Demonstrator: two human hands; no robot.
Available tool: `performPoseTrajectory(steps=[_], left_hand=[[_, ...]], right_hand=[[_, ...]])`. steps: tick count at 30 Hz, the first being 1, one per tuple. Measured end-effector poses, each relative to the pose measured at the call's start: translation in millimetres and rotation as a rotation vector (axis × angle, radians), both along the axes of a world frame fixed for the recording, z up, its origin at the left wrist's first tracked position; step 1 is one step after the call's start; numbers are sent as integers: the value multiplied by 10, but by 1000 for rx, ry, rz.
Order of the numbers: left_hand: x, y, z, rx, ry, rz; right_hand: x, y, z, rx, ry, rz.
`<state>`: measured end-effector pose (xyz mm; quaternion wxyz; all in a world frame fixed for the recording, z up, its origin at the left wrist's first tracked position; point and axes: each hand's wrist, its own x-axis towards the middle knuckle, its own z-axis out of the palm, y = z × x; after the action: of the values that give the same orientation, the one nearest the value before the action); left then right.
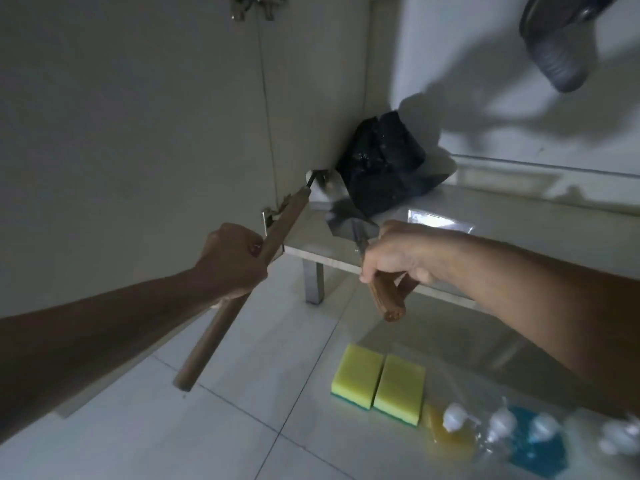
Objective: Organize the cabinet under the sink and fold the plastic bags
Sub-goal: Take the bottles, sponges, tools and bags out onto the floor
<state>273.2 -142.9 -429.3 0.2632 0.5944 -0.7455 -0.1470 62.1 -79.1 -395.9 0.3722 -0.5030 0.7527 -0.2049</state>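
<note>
While gripping wooden handles, left hand [232, 261] on a long tool [239, 282], right hand [391, 254] on a trowel [349, 226], both aimed at the shelf [502, 216] corner beside the black plastic bag [381, 168], probably for stowing.

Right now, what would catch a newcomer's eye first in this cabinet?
Two hands meet mid-frame: the left hand grips a long wooden handle angled toward the back corner, and the right hand holds a wooden-handled trowel at the edge of the metal shelf. Behind them a crumpled black plastic bag sits on that shelf, and two yellow sponges lie side by side on the tiled floor below.
</note>
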Motion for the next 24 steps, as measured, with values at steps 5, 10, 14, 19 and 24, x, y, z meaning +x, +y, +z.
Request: performPoseTrajectory(steps=[5, 10, 14, 19, 24], left_hand=[[441, 210, -453, 127, -124, -28], [725, 393, -1122, 183, -205, -37], [742, 350, -1629, 259, -200, -17], [625, 38, -1937, 297, -203, 25], [495, -268, -2133, 315, -179, 49]], right_hand=[[439, 252, -514, 178, -258, 33], [767, 372, -1251, 351, -364, -3], [962, 268, -1717, 418, -413, -96], [1114, 3, -2090, 336, -408, -218], [1134, -270, -2361, 288, -396, -341]])
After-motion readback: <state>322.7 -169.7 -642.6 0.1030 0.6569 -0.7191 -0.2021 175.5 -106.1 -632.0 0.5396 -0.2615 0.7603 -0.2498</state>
